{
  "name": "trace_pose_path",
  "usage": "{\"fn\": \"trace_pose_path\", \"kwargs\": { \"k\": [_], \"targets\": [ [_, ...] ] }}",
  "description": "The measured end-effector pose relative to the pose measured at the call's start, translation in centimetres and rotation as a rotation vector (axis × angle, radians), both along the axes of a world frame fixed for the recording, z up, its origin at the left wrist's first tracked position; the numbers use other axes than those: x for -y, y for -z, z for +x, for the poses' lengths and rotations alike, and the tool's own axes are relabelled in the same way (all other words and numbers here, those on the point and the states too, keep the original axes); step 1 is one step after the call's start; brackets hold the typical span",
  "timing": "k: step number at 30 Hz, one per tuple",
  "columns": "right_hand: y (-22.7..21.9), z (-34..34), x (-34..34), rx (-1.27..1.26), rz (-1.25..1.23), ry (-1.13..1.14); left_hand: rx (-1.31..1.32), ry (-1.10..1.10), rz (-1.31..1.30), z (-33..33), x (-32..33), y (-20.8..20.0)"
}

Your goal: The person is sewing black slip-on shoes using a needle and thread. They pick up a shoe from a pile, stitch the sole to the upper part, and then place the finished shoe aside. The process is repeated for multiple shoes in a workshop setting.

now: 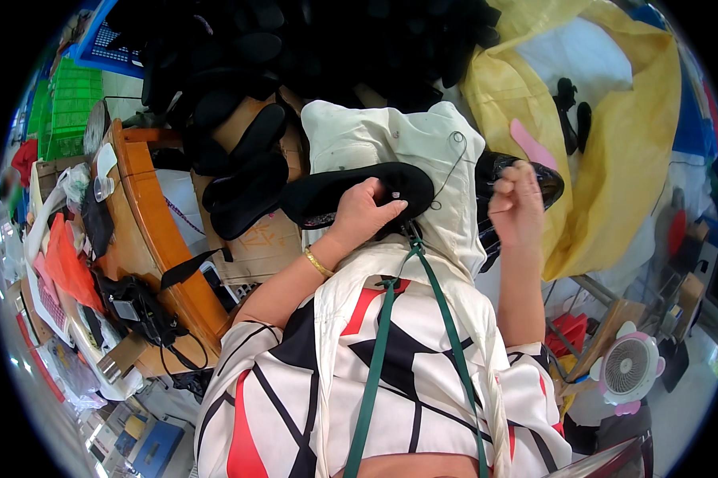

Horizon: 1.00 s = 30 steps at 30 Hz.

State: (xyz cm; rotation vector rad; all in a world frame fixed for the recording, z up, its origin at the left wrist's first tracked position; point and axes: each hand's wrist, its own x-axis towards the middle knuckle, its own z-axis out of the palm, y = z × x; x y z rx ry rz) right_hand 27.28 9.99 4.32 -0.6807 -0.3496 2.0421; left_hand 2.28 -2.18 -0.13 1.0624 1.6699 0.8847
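Note:
My left hand is closed on a black cloth shoe that lies sideways over a white cloth on my lap. Its thumb and fingers press into the shoe's opening. A thin dark thread curls from the shoe's right end up over the white cloth. To the right of the shoe, my raised right hand is pinched together, apart from the shoe. What its fingertips hold, if anything, is too small to make out. Behind that hand sits a shiny black bag-like thing.
More black shoes lie on cardboard at my left, below a large dark heap. A wooden stool or bench stands further left. On the right are an open yellow sack, a pink insole-shaped piece and a small fan.

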Motion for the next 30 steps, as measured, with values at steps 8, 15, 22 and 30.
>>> {"fn": "trace_pose_path", "kwargs": {
  "k": [8, 15, 22, 30],
  "targets": [
    [1.1, 22.8, -5.6, -0.007, -0.063, 0.468, -0.092, 0.010, 0.046, 0.1, 0.0, -0.3],
    [-3.0, 50.2, -5.8, 1.023, 0.032, 1.316, -0.182, 0.024, 0.042, 0.6, -0.3, -0.3],
    [-0.9, 18.5, -3.1, 1.278, 0.462, 0.415, -0.289, 0.083, -0.018, 0.6, -0.5, -0.3],
    [1.4, -7.2, 3.8, 1.123, 1.148, -0.444, -0.267, 0.186, 0.093, 0.7, 0.7, -2.3]
  ]
}}
